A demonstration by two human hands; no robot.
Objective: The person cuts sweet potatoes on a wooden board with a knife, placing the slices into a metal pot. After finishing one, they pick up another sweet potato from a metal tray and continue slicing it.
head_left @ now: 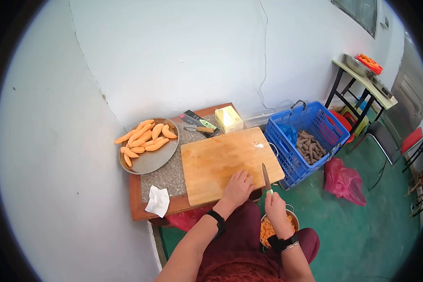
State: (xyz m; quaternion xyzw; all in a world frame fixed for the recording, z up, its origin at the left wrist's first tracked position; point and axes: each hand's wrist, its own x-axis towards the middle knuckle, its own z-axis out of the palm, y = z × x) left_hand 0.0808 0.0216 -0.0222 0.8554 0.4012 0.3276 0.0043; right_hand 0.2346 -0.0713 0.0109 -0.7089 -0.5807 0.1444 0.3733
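My left hand point(238, 189) lies on the near edge of the wooden cutting board point(216, 160), fingers stretched out, nothing seen under them. A knife point(266, 177) with a pale green handle is gripped in my right hand point(277, 210), its blade pointing up beside the board's right part. The board shows damp patches and a small white spot. Below my right hand, a metal pot point(294, 220) holds cut orange pieces point(267, 231). Several peeled orange sweet potatoes point(145, 136) rest on a round metal tray point(162, 162) left of the board.
A peeler point(198, 128), a dark knife package point(207, 123) and a yellow tissue pack point(229, 119) sit behind the board; a crumpled tissue point(158, 201) lies front left. Rightward stand a blue crate point(286, 160) of brown roots, a pink bag point(344, 181) and a side table point(362, 80).
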